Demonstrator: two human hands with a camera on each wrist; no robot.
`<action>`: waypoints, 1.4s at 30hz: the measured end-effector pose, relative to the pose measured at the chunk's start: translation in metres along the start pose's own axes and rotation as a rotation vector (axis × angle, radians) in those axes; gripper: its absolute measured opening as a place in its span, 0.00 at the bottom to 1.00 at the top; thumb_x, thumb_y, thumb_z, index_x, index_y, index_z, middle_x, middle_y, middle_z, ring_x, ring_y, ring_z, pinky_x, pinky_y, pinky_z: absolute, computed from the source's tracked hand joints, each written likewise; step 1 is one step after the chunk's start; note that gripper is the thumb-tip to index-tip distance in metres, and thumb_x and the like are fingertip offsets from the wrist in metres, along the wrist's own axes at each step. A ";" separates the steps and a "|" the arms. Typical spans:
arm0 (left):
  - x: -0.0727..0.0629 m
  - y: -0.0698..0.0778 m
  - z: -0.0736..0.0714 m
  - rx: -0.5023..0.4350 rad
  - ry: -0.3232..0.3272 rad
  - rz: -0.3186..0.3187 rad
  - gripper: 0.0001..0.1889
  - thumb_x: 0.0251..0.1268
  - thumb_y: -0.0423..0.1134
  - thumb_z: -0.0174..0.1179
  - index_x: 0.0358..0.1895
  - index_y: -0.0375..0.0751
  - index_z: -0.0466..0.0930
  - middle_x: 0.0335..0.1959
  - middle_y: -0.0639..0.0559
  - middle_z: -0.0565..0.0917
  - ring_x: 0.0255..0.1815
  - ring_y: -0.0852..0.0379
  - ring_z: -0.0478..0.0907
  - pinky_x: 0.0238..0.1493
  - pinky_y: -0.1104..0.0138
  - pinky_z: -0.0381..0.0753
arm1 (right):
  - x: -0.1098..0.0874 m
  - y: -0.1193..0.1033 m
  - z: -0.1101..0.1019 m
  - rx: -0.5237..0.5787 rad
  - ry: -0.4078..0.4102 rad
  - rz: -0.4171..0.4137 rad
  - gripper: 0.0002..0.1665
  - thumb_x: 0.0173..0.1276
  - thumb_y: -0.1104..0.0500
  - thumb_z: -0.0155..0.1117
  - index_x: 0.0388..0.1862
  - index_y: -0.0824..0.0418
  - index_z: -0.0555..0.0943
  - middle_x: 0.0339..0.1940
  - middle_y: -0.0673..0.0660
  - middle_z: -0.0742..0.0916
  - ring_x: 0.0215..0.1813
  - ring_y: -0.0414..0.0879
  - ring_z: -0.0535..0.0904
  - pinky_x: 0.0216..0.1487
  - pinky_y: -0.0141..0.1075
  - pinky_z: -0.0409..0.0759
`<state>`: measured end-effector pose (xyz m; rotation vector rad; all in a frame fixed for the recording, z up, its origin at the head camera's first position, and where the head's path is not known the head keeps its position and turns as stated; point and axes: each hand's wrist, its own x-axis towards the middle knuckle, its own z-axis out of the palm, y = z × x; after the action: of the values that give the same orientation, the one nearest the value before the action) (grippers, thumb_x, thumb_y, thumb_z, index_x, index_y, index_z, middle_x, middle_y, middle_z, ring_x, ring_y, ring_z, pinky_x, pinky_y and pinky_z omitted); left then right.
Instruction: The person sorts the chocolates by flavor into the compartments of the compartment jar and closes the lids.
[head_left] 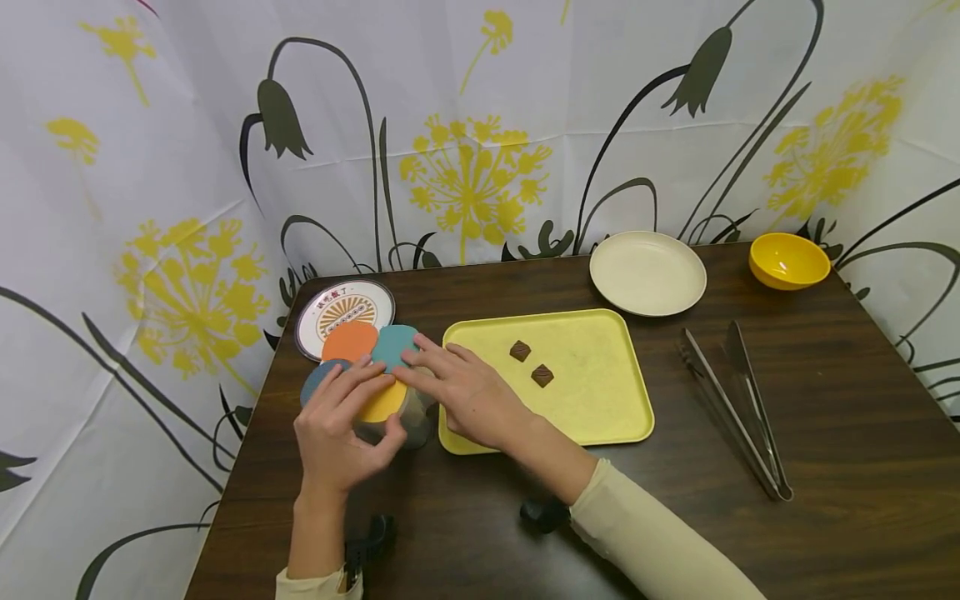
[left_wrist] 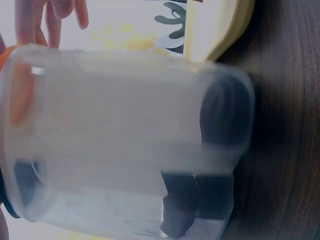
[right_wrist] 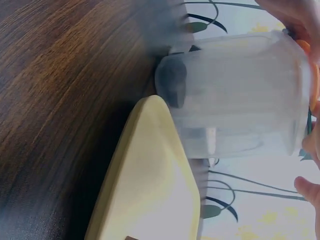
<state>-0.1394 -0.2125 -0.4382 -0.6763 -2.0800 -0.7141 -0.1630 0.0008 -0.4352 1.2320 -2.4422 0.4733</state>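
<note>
A clear plastic container [left_wrist: 120, 115] stands at the left of the table, pressed close to the tray's near-left corner. Its round lids on top are orange [head_left: 350, 342], teal [head_left: 394, 345], blue [head_left: 321, 380] and yellow [head_left: 382, 402]. Dark pieces [left_wrist: 197, 200] lie at its bottom. My left hand [head_left: 341, 429] reaches over the blue and yellow lids, fingers extended on them and thumb apart at the near side. From the right, my right hand [head_left: 468, 392] lays its outstretched fingertips on the teal and yellow lids. Two brown chocolates [head_left: 531, 363] lie on the yellow tray [head_left: 600, 400].
Behind the container is a patterned white plate [head_left: 311, 329]. At the back right stand a cream plate [head_left: 648, 273] and a yellow bowl [head_left: 790, 261]. Metal tongs [head_left: 738, 417] lie spread on the right of the table. A floral curtain [head_left: 480, 125] hangs along the back.
</note>
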 end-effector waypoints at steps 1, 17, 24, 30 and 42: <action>0.000 0.000 0.000 -0.004 -0.004 -0.006 0.21 0.45 0.48 0.55 0.39 0.40 0.89 0.42 0.47 0.87 0.50 0.42 0.83 0.57 0.41 0.73 | 0.000 0.000 -0.001 0.001 0.005 -0.014 0.41 0.59 0.72 0.57 0.73 0.53 0.68 0.71 0.53 0.73 0.78 0.47 0.54 0.72 0.44 0.58; 0.000 0.008 0.001 0.022 -0.053 -0.093 0.13 0.53 0.44 0.59 0.33 0.39 0.87 0.49 0.46 0.86 0.54 0.43 0.82 0.61 0.40 0.68 | -0.001 0.002 0.001 0.143 0.097 -0.104 0.35 0.59 0.74 0.55 0.67 0.57 0.75 0.65 0.54 0.77 0.71 0.46 0.66 0.66 0.39 0.67; -0.001 0.009 0.001 0.007 -0.006 -0.089 0.08 0.47 0.39 0.52 0.23 0.41 0.80 0.44 0.46 0.88 0.51 0.42 0.83 0.57 0.37 0.70 | -0.002 0.000 0.005 0.101 0.064 -0.074 0.38 0.59 0.73 0.57 0.71 0.60 0.70 0.72 0.56 0.71 0.76 0.48 0.59 0.69 0.43 0.64; 0.000 0.009 0.001 -0.022 0.009 -0.088 0.07 0.46 0.35 0.47 0.19 0.44 0.75 0.40 0.48 0.87 0.49 0.43 0.84 0.57 0.39 0.72 | 0.002 -0.001 0.005 0.070 0.043 -0.051 0.36 0.66 0.68 0.58 0.74 0.59 0.67 0.75 0.56 0.68 0.78 0.49 0.55 0.72 0.43 0.60; 0.003 0.001 -0.005 -0.078 0.010 -0.065 0.14 0.54 0.24 0.42 0.25 0.39 0.79 0.35 0.48 0.88 0.45 0.45 0.86 0.53 0.44 0.77 | 0.006 -0.003 0.005 0.038 0.036 -0.064 0.33 0.74 0.54 0.57 0.75 0.56 0.64 0.75 0.57 0.67 0.77 0.49 0.58 0.71 0.45 0.61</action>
<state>-0.1380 -0.2148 -0.4329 -0.6498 -2.0815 -0.8374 -0.1646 -0.0075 -0.4369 1.3009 -2.3661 0.5215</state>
